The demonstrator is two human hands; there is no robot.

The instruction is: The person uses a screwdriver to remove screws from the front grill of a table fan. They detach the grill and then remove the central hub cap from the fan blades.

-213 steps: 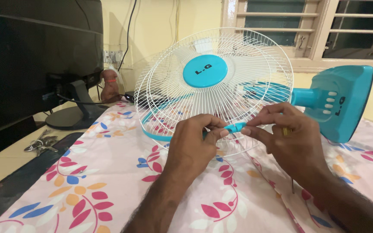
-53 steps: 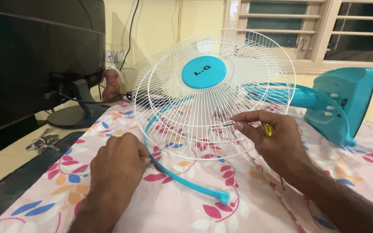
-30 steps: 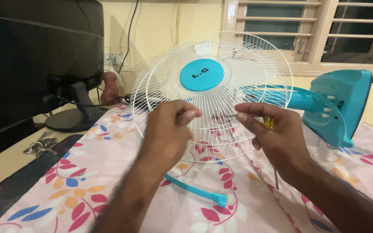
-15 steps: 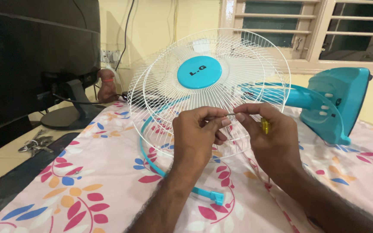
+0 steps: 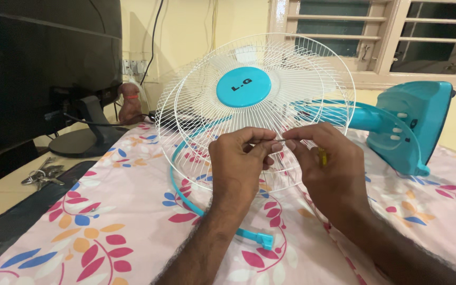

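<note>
**Hands pinch a pin at the fan guard**

A thin metal pin (image 5: 276,141) sits before the white wire fan guard (image 5: 302,68), clamped between left hand (image 5: 238,163) and right hand (image 5: 328,169) fingertips. A turquoise plastic rim band (image 5: 186,195) lies on the floral cloth (image 5: 106,211).

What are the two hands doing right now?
Left hand: fingers pinched shut on a thin metal piece at the white fan guard.
Right hand: closed, pinching the same piece.
</note>
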